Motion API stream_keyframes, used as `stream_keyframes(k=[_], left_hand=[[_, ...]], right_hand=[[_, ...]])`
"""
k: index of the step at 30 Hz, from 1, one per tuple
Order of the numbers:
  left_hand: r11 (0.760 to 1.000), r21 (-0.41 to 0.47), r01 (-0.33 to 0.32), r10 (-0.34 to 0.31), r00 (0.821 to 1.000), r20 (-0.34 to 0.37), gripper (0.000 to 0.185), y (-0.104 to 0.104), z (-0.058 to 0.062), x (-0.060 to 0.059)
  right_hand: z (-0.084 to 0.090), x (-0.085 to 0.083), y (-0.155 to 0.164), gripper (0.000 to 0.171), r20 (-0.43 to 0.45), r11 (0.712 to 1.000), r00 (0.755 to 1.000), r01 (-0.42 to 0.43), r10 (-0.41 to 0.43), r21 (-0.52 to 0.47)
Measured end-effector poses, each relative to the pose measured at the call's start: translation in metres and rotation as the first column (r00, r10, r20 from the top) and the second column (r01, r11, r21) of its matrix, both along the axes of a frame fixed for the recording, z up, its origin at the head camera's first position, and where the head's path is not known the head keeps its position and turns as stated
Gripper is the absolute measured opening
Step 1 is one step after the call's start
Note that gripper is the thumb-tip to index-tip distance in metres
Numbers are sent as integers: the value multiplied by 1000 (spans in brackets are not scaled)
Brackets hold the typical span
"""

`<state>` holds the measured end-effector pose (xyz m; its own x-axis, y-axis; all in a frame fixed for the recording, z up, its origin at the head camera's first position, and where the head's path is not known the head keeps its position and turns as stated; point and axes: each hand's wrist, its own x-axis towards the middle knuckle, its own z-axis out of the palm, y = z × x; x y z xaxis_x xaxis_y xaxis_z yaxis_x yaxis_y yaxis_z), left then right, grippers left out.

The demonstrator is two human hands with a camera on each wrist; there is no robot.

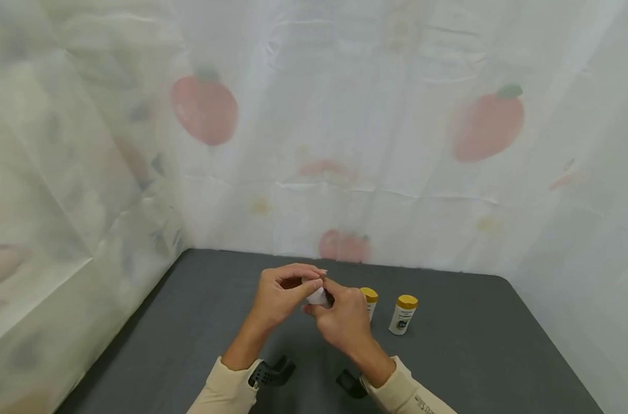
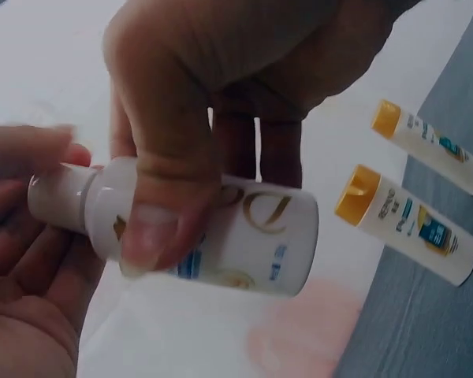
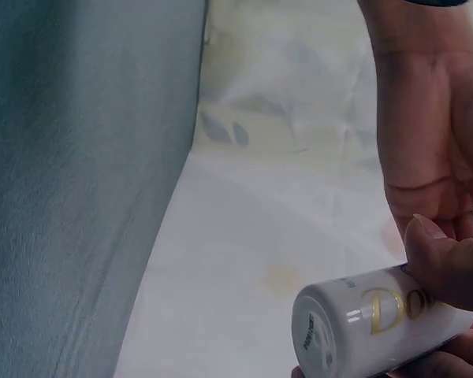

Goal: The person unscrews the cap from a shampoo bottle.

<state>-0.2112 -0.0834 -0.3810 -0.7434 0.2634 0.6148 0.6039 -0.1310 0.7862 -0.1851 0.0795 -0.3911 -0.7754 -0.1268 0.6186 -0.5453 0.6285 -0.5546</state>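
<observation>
Between both hands, raised above the table, is a small white toiletry bottle [image 1: 318,297] with gold lettering beginning "Do" on its side. My right hand [image 1: 347,319] grips its body, thumb laid across the label in the left wrist view. The white cap [image 2: 57,198] points up and to the left. Around that cap are the thumb and fingers of my left hand [image 1: 282,293], slightly blurred in the left wrist view. The bottle's base [image 3: 319,342], with small dark print, faces the right wrist camera, where the hands hide the cap end.
Two white bottles with yellow caps stand upright on the dark grey table [image 1: 474,339], right of the hands. One bottle [image 1: 403,315] is in full sight; the other bottle [image 1: 370,307] is partly behind the right hand. White fruit-print sheeting [image 1: 345,144] hangs behind the table.
</observation>
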Motion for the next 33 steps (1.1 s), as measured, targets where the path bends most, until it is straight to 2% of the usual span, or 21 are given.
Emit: stream_keyframes(k=[5,7,10,13,18,21,26,31,33], left_hand=[[996,-29,88,-88,996,-25,24,-9,-1,1],[994,-43,102,-103,994,-22,27,-11,-2,0],[995,-44,91,-92,996,-10,27,-12,-2,0],[998,-42,44,-44,999,4,24,-10,-2,2],[999,-9,-32,32,999,-39,19,-4,-2,2],[999,21,-48,49,996,-78,18,-1,-4,1],[999,26,-24,25,997,-72,20,-2,-6,1],[1000,-18,15,-17,997,-72,24,-7,-6,0],[999,-36,12,-15,996,-85,24,-8,-5,-2]], right_hand=[[1,-2,1,32,49,1000,999,-19,20,-19],[0,-3,1,29,51,1000,999,-17,18,-15],[0,-2,1,24,38,1000,999,-5,5,3],[0,-1,1,25,11,999,1000,16,-16,29],[2,0,1,25,-46,995,998,56,-53,80],[3,-1,1,24,-77,994,995,63,-56,92],[5,-3,1,23,-82,995,995,63,-57,83],[5,-5,2,27,-39,996,998,46,-43,80],[5,-6,2,29,-31,996,999,44,-42,82]])
